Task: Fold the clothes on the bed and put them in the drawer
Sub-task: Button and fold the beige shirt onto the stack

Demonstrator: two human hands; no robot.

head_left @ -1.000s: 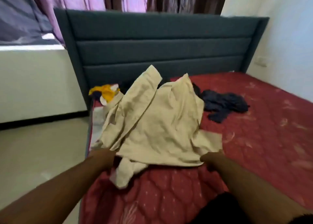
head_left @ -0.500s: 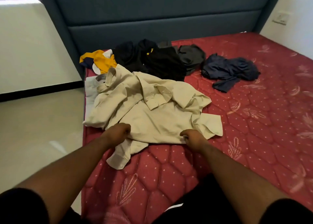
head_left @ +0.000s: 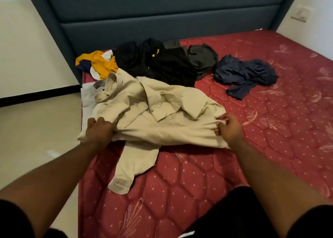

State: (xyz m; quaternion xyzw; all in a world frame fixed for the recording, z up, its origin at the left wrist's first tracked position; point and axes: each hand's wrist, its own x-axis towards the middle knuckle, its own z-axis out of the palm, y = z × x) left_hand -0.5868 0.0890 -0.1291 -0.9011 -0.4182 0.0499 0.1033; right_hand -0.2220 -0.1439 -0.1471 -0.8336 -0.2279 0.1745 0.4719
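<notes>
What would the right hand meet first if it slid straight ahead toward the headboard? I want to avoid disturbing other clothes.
Probably bare mattress first, then the dark grey garment; the right hand grips the beige shirt. Depth is unclear.

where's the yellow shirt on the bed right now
In the head view, the yellow shirt lies crumpled at the mattress's far left corner by the headboard, just left of the black clothes and behind the beige shirt.
</notes>
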